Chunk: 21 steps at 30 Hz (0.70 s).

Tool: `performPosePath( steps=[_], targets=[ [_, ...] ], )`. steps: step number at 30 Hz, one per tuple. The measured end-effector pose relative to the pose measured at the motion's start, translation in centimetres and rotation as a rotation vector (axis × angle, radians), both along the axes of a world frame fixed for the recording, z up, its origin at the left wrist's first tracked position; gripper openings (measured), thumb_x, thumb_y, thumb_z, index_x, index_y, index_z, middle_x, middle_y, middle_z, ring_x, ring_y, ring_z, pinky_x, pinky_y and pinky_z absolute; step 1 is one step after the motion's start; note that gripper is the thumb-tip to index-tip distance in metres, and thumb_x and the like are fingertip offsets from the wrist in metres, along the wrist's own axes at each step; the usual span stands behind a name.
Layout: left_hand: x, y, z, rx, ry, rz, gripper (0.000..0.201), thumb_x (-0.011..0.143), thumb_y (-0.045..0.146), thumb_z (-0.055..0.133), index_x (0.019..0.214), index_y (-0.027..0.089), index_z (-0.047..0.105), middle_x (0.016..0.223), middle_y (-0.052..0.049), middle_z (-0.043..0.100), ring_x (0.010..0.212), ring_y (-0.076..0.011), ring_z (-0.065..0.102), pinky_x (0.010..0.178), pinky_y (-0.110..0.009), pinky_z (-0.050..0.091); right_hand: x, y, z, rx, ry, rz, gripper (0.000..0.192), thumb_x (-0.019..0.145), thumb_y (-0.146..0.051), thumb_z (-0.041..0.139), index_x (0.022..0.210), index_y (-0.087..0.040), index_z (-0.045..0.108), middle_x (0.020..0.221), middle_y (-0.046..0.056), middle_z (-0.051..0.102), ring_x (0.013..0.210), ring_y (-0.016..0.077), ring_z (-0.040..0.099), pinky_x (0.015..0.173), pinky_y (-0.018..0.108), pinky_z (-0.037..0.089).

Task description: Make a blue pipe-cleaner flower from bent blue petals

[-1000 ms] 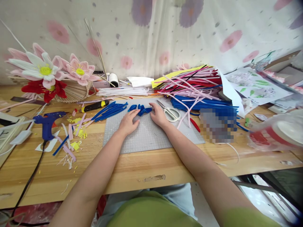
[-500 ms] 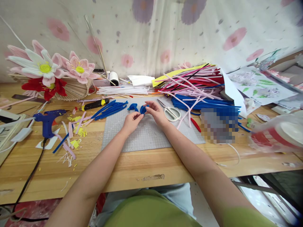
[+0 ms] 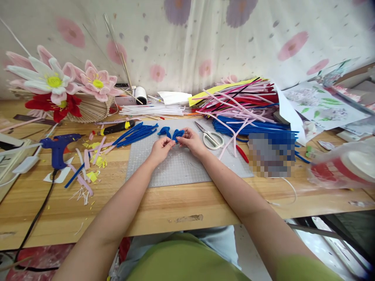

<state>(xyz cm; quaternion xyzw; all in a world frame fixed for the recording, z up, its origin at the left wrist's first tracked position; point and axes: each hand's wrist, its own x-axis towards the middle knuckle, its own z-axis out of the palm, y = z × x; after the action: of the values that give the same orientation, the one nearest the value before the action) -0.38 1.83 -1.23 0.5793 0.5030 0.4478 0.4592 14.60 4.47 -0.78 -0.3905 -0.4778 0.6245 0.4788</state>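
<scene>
I pinch a bent blue pipe cleaner (image 3: 177,134) between left hand (image 3: 159,149) and right hand (image 3: 191,141), shaping it; next, steady fingertip bending.

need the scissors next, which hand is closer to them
Right. The right hand sits just left of the scissors; the left hand is farther left, beyond it.

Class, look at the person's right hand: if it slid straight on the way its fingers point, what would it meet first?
The right hand points left, toward the left hand. It would meet first the bent blue pipe-cleaner piece at its fingertips, then probably the left hand's fingers; depth is hard to judge.
</scene>
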Motion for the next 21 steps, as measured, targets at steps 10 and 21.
performPosePath(
  steps=[10,21],
  targets=[
    [-0.14,-0.16,-0.09,0.236,0.274,0.118,0.017,0.075,0.03,0.055,0.064,0.018,0.051,0.066,0.002,0.05,0.06,-0.0104,0.044,0.057,-0.024,0.034,-0.06,0.22,-0.24,-0.082,-0.047,-0.007,0.048,0.046,-0.032,0.079,0.077,-0.019,0.045,0.056,-0.007,0.056,0.051,0.0082,0.054,0.049,0.021,0.045],
    [-0.01,-0.41,0.25,0.338,0.406,0.121,0.014,0.078,0.027,0.055,0.067,0.019,0.051,0.071,0.001,0.052,0.062,-0.0111,0.044,0.06,-0.024,0.035,-0.24,0.13,-0.06,-0.09,-0.069,-0.051,0.04,0.048,-0.028,0.074,0.075,-0.019,0.046,0.054,-0.007,0.056,0.049,0.0078,0.051,0.047,0.021,0.042]
  ],
)
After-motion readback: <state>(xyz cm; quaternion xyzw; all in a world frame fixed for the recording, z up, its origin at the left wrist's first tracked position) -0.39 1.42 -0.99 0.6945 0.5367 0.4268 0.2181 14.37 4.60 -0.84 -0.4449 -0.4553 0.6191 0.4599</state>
